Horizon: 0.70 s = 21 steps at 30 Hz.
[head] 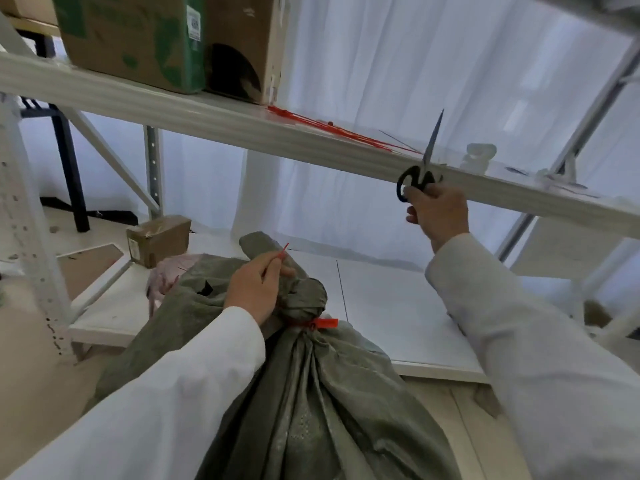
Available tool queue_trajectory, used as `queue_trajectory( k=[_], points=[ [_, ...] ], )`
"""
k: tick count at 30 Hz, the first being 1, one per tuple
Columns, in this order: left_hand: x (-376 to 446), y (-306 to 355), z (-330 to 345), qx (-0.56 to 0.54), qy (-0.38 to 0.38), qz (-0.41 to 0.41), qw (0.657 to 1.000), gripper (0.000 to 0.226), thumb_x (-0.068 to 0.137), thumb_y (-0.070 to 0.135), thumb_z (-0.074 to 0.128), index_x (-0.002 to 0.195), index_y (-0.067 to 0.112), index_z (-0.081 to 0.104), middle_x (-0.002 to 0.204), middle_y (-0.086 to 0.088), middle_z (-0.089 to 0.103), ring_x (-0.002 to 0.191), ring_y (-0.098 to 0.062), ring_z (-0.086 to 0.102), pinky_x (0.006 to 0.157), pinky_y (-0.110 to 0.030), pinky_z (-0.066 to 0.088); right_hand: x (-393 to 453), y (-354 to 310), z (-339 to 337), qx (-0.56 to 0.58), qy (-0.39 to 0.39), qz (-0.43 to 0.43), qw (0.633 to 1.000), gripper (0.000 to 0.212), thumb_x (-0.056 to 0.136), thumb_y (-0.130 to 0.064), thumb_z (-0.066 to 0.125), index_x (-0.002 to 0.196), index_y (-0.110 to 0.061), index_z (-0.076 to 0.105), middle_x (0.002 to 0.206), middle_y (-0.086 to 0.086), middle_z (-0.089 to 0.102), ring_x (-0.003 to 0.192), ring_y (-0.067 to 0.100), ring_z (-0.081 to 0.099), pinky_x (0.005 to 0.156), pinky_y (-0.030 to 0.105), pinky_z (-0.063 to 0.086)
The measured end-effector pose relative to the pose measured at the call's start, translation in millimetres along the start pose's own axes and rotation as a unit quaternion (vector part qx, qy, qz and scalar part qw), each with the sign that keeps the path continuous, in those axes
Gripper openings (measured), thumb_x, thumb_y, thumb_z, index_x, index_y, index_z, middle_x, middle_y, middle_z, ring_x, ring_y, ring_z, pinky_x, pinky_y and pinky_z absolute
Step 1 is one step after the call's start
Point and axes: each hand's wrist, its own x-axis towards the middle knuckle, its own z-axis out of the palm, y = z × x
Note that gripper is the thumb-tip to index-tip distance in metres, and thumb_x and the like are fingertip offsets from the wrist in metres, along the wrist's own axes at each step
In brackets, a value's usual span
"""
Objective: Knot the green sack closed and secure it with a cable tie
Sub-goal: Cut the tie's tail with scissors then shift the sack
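White sheeting hangs behind a pale metal rack point(31, 237); its upper shelf point(214, 116) runs from the left edge down toward the right edge.

Left end of upper shelf: cardboard box with green print point(131, 36), a plain brown box point(242, 43) touching its right side.

Lower shelf point(381, 306), left part: small taped carton point(159, 239) near the back edge, pinkish bundle point(162, 278) just in front of it, partly hidden by the sack.

Green sack point(311, 393) stands against the front edge of the lower shelf, neck leaning onto it. Neck tied in a knot point(306, 294); loose tail of fabric points up and back. Red cable tie point(320, 323) cinched round the neck directly beneath the knot, its flat tag sticking out to the right.

Left hand point(256, 285), white sleeve, rests on the sack just left of the knot. Thumb and fingers pinch a thin red strip point(277, 259), its free end pointing up. Cannot tell whether the strip joins the tie.

Upper shelf, middle: bundle of red cable ties point(332, 131) lying flat along the front edge.

Right hand point(440, 213) raised at the front edge of the upper shelf, well apart from the sack. Fingers curled round the black handles of scissors point(424, 164), blades together, tips pointing up.

Upper shelf, right end: small translucent object point(478, 157), blurred.
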Motion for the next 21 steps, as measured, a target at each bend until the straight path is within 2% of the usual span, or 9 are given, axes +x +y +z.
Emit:
queue_trajectory(
  k=[2,4,6,7,10,13,15,18,21],
  points=[
    [4.6,-9.0,-6.3,0.006,0.004,-0.012,1.000,0.030,0.098,0.020,0.039,0.119,0.020,0.059,0.087,0.011,0.067,0.066,-0.008,0.049,0.076,-0.026,0.041,33.6,-9.4,-6.2,-0.024,0.043,-0.002,0.999,0.008,0.079,-0.021,0.064,0.078,-0.013,0.065,0.068,0.004,0.059,0.060,0.018,0.057,0.068,0.035,0.056],
    [8.4,-18.2,-12.3,0.010,0.000,-0.023,1.000,0.031,0.097,0.021,0.041,0.123,0.022,0.057,0.090,0.009,0.068,0.067,-0.002,0.050,0.071,-0.023,0.040,63.6,-16.4,-9.1,-0.074,0.084,-0.007,0.994,0.014,0.074,-0.026,0.064,0.075,-0.012,0.067,0.071,0.007,0.062,0.072,0.027,0.064,0.080,0.045,0.056],
    [11.7,-24.3,-16.4,0.003,0.000,-0.026,1.000,0.030,0.096,0.021,0.044,0.123,0.024,0.058,0.085,0.014,0.067,0.078,-0.001,0.055,0.071,-0.018,0.040,85.3,-23.1,-11.2,-0.129,0.110,-0.002,0.986,0.024,0.080,-0.025,0.062,0.093,-0.007,0.068,0.088,0.011,0.066,0.092,0.030,0.065,0.087,0.037,0.052],
    [13.8,-26.7,-18.3,-0.003,0.002,-0.025,1.000,0.030,0.096,0.021,0.045,0.123,0.024,0.058,0.082,0.015,0.067,0.080,-0.001,0.056,0.072,-0.017,0.040,94.7,-25.8,-10.9,-0.153,0.121,0.007,0.981,0.028,0.083,-0.024,0.060,0.102,-0.005,0.066,0.098,0.012,0.067,0.099,0.030,0.064,0.085,0.031,0.048],
    [19.1,-31.1,-23.7,-0.001,0.000,-0.027,1.000,0.032,0.095,0.021,0.047,0.125,0.023,0.057,0.072,0.007,0.069,0.076,-0.002,0.059,0.072,-0.017,0.039,116.2,-25.4,-4.4,-0.210,0.129,0.031,0.969,0.035,0.088,-0.026,0.057,0.116,-0.005,0.060,0.120,0.014,0.063,0.111,0.031,0.059,0.083,0.028,0.043],
    [23.8,-37.9,-26.0,0.021,0.007,-0.035,0.999,0.030,0.095,0.023,0.048,0.122,0.021,0.060,0.055,0.004,0.065,0.067,-0.006,0.059,0.067,-0.012,0.035,124.8,-14.4,9.3,-0.255,0.131,0.047,0.957,0.035,0.090,-0.026,0.054,0.119,-0.006,0.057,0.125,0.014,0.059,0.116,0.034,0.055,0.091,0.032,0.043],
    [25.4,-41.1,-26.1,0.037,0.005,-0.039,0.999,0.025,0.094,0.025,0.048,0.110,0.021,0.067,0.045,0.005,0.061,0.062,-0.007,0.058,0.066,-0.018,0.037,128.2,-11.5,15.5,-0.273,0.144,0.048,0.950,0.035,0.091,-0.023,0.049,0.120,-0.004,0.056,0.126,0.015,0.058,0.118,0.034,0.054,0.094,0.033,0.043],
    [25.2,-42.5,-24.9,0.061,-0.006,-0.036,0.997,0.023,0.094,0.027,0.048,0.092,0.021,0.070,0.050,0.006,0.062,0.062,-0.007,0.058,0.071,-0.025,0.042,135.7,-11.2,16.6,-0.259,0.154,0.052,0.952,0.033,0.090,-0.023,0.050,0.115,-0.004,0.060,0.122,0.015,0.062,0.113,0.034,0.057,0.091,0.033,0.044],
    [25.2,-43.9,-23.8,0.071,-0.012,-0.026,0.997,0.027,0.097,0.022,0.041,0.108,0.016,0.065,0.057,0.006,0.062,0.063,-0.011,0.058,0.080,-0.030,0.047,133.4,-5.1,17.0,-0.214,0.162,0.040,0.963,0.035,0.092,-0.024,0.044,0.118,-0.007,0.060,0.127,0.014,0.059,0.117,0.030,0.054,0.098,0.032,0.041]
  ],
)
